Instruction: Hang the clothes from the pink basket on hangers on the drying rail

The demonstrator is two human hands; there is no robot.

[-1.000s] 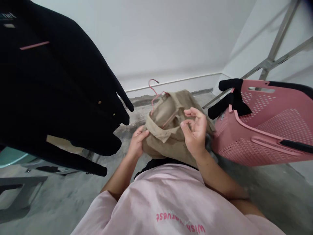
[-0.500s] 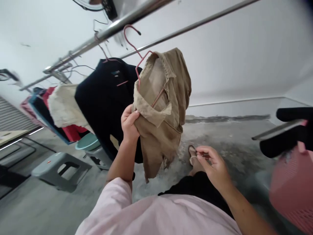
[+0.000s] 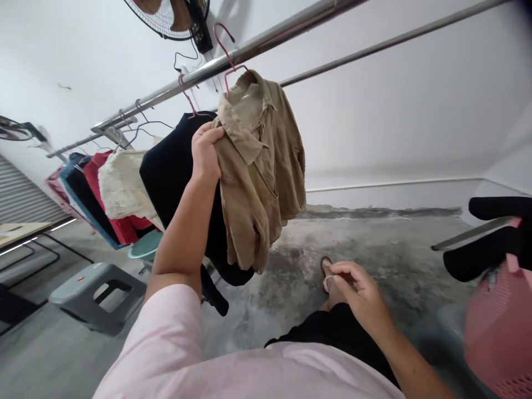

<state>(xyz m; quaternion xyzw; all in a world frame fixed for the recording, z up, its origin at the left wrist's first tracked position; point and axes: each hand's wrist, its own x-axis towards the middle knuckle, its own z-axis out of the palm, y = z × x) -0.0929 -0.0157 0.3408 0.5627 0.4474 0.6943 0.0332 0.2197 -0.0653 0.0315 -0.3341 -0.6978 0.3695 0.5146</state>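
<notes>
A tan button-up shirt (image 3: 245, 183) with a collar hangs on a pink wire hanger (image 3: 226, 50). My left hand (image 3: 208, 149) grips the shirt at its shoulder beside the collar, thumb in front. The hanger's hook reaches above the thick metal rail (image 3: 274, 44); whether it bears on the rail I cannot tell. Just behind the shirt is a dark navy garment (image 3: 172, 160) on another pink hanger. Low in front of my body, my right hand (image 3: 359, 291) is closed in a pinch, away from the shirt. Anything between those fingertips is too small to make out.
More clothes, including a cream garment (image 3: 124, 185) and a red one (image 3: 97, 172), hang farther along the rail. A grey stool (image 3: 89, 288) and a teal basin (image 3: 145, 244) stand at left. A pink basket (image 3: 494, 327) is at right. A fan (image 3: 166, 19) is above.
My left hand has carried the shirt up and left, bringing the hanger's hook to the rail. The shirt now hangs straighter. My right hand stays low, in nearly the same pose.
</notes>
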